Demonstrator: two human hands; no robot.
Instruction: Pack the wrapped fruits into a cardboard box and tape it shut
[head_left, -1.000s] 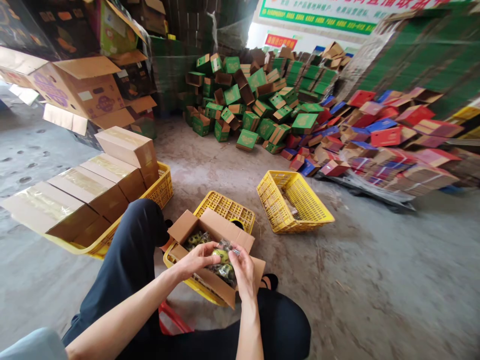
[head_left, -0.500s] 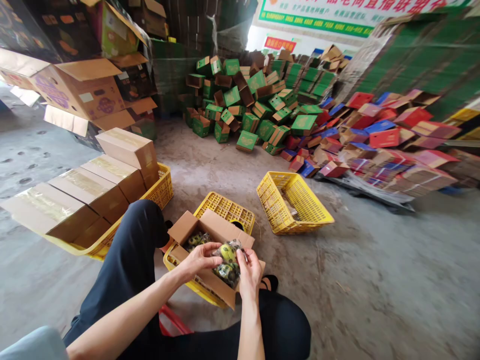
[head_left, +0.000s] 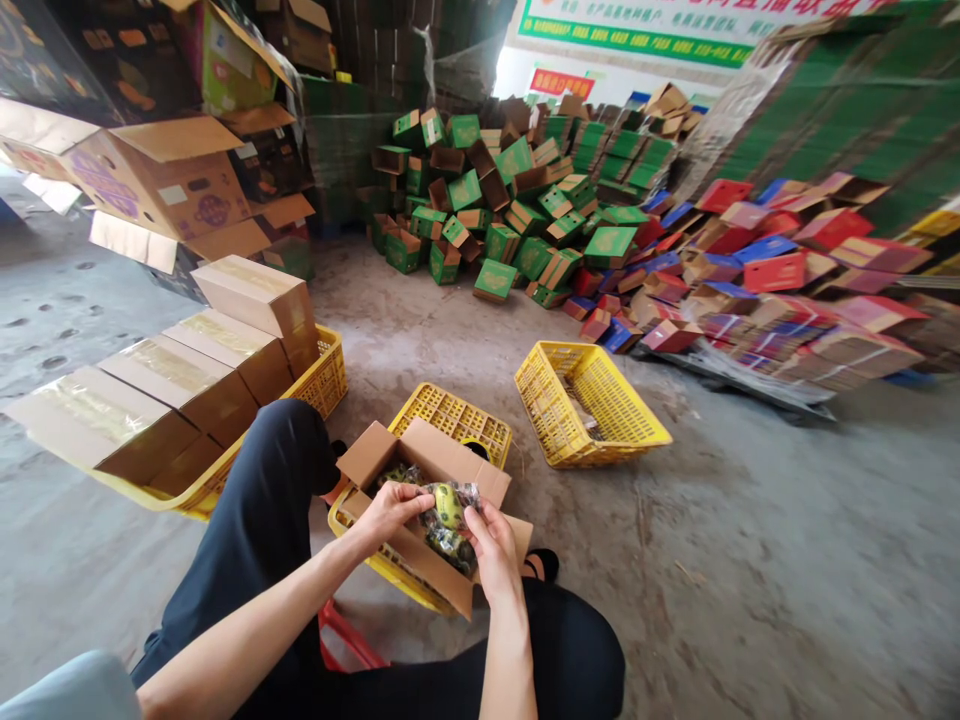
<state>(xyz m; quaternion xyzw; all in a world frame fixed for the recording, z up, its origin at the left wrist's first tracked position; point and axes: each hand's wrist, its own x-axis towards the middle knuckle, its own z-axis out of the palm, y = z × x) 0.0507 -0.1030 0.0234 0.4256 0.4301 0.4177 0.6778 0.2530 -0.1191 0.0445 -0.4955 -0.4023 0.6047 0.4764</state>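
1. left hand point(head_left: 395, 512): thumb and fingers nearly closed, pinching one side of a film-wrapped yellow-green fruit point(head_left: 448, 506).
2. right hand point(head_left: 491, 545): fingertips closed on the opposite side.
3. the fruit sits between them, just above the open cardboard box point(head_left: 465, 465).
4. inside the box: more wrapped fruits point(head_left: 451, 548).
5. beneath the box: a yellow plastic crate point(head_left: 450, 418).
6. left of the box: taped cartons point(head_left: 223, 338); beyond its right side: a yellow basket point(head_left: 549, 415).

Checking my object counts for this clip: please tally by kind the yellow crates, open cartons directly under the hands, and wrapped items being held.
Yellow crates: 3
Open carton: 1
Held wrapped item: 1
Total: 5
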